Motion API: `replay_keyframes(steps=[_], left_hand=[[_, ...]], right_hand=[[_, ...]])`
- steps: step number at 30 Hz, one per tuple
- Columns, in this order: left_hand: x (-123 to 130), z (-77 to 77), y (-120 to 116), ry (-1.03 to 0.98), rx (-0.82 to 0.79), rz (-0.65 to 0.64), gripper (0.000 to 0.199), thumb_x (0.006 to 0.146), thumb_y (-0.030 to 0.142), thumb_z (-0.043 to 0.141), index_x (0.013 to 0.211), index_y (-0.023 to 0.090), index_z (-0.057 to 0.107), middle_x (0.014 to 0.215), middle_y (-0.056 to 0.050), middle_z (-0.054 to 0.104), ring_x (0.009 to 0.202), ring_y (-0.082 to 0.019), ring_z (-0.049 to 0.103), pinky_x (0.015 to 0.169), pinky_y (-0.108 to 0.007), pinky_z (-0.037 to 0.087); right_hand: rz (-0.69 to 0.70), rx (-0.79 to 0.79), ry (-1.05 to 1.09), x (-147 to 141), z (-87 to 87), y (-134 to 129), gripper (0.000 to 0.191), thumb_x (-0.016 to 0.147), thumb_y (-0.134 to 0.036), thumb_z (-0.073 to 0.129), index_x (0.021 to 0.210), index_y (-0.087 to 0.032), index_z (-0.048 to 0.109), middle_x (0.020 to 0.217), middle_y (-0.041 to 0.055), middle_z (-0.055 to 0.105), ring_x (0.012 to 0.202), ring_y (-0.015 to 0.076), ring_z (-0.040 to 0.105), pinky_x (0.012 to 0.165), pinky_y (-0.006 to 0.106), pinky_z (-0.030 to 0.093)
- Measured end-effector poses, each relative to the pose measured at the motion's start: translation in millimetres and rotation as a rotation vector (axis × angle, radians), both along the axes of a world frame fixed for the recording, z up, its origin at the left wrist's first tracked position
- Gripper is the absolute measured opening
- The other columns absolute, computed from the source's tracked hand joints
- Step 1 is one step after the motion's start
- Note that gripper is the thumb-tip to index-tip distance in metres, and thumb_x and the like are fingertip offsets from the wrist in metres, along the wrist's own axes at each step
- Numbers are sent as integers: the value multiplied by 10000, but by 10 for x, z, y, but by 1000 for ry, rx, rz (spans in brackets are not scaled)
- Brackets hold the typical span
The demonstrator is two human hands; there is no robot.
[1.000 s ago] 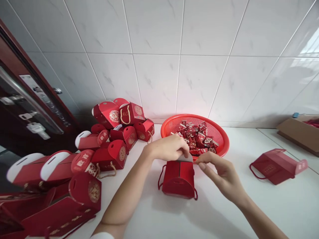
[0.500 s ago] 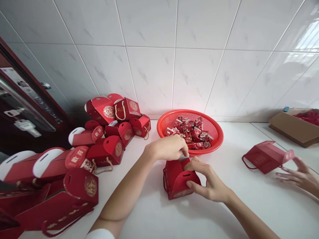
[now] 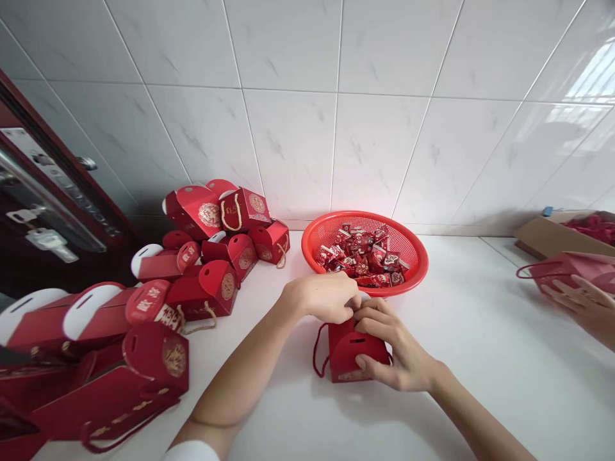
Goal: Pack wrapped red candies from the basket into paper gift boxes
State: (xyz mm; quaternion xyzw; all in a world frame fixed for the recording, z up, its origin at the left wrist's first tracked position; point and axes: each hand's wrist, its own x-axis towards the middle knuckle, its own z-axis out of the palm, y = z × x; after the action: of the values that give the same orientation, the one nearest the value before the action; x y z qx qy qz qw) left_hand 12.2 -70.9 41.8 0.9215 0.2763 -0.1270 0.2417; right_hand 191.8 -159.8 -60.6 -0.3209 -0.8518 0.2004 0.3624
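Note:
A small red gift box (image 3: 353, 358) stands on the white counter directly in front of me. Its rounded near flap has a slot, and a dark red cord handle (image 3: 317, 355) loops out at its left. My left hand (image 3: 327, 296) is closed at the far end of the box, fingertips bent down by a flap whose white inside barely shows. Around the right side and near flap, my right hand (image 3: 398, 352) grips with thumb in front and fingers over the top. Just behind sits a red plastic basket (image 3: 420, 269) holding wrapped candies (image 3: 365, 253).
Several red gift boxes (image 3: 204, 288) crowd the counter's left side. A door with keys (image 3: 50, 240) stands at far left. At right, another person's hand (image 3: 583, 307) touches a red box (image 3: 552, 272) near a cardboard carton (image 3: 542, 237). A tiled wall (image 3: 288, 147) rises behind.
The box between my hands has turned slightly, its cord now standing further out at the left. My right fingers moved further over its top. The other person's box moved right, towards the carton.

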Motion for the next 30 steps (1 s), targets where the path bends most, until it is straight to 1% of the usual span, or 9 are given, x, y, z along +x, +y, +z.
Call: replay_keyframes(steps=[5, 9, 12, 16, 19, 21, 23, 26, 30], left_hand=[[-19, 16, 30, -25, -24, -6, 157, 826, 147, 538, 687, 215, 561, 597, 33, 512, 558, -145, 465, 517, -289, 311], [-87, 54, 73, -41, -50, 12, 278, 869, 230, 543, 595, 201, 506, 531, 34, 444, 510, -128, 400, 493, -297, 289], [-145, 74, 132, -32, -77, 37, 343, 885, 332, 578, 576, 194, 525, 548, 21, 490, 516, -123, 411, 491, -299, 285], [-151, 61, 177, -1, -83, 91, 449, 886, 466, 604, 540, 192, 518, 528, 10, 484, 497, -121, 399, 491, -303, 267], [-125, 45, 173, 17, -75, 103, 436, 874, 450, 612, 531, 185, 563, 532, -1, 522, 486, -118, 411, 490, -302, 270], [-129, 57, 171, 35, -71, 91, 289, 847, 356, 626, 629, 177, 690, 596, -10, 612, 532, -130, 485, 504, -284, 312], [-163, 95, 176, 43, -50, 59, 177, 812, 257, 645, 846, 178, 800, 725, -20, 707, 638, -149, 576, 550, -256, 374], [-258, 183, 187, 28, -12, 8, 440, 785, 175, 693, 1216, 192, 775, 1048, -54, 781, 844, -174, 666, 681, -227, 460], [-370, 256, 173, 42, 34, 12, 594, 784, 93, 690, 1367, 210, 697, 1220, -72, 764, 971, -198, 694, 785, -235, 493]], right_hand=[[-14, 84, 38, -6, -27, -1, 162, 884, -270, 649, 1041, -233, 637, 1024, 66, 685, 1016, 271, 528, 939, 461, 489], [-42, 157, 46, 6, -22, -18, 257, 909, -314, 667, 1153, -235, 685, 1169, 105, 647, 1078, 287, 558, 913, 459, 522], [-119, 239, 78, 49, -16, -27, 308, 923, -339, 694, 1218, -250, 691, 1178, 117, 597, 1054, 282, 585, 853, 450, 552], [-220, 272, 117, 119, -3, -16, 204, 914, -353, 752, 1080, -238, 716, 1073, 96, 592, 971, 258, 620, 792, 418, 576], [-269, 266, 176, 156, 10, 1, 127, 972, -337, 670, 953, -220, 717, 939, 69, 592, 835, 218, 621, 701, 372, 565], [-306, 247, 206, 173, 16, 13, 148, 992, -269, 625, 878, -216, 702, 854, 49, 591, 757, 191, 605, 649, 339, 541], [-325, 220, 211, 186, 16, 25, 159, 976, -207, 634, 825, -217, 684, 814, 38, 601, 724, 176, 601, 620, 316, 527], [-312, 202, 184, 192, -2, 43, 133, 949, -172, 650, 830, -221, 687, 838, 45, 629, 742, 181, 626, 629, 317, 546], [-301, 238, 132, 175, -52, 58, 117, 944, -145, 636, 869, -222, 682, 863, 53, 657, 740, 179, 640, 627, 313, 550]])
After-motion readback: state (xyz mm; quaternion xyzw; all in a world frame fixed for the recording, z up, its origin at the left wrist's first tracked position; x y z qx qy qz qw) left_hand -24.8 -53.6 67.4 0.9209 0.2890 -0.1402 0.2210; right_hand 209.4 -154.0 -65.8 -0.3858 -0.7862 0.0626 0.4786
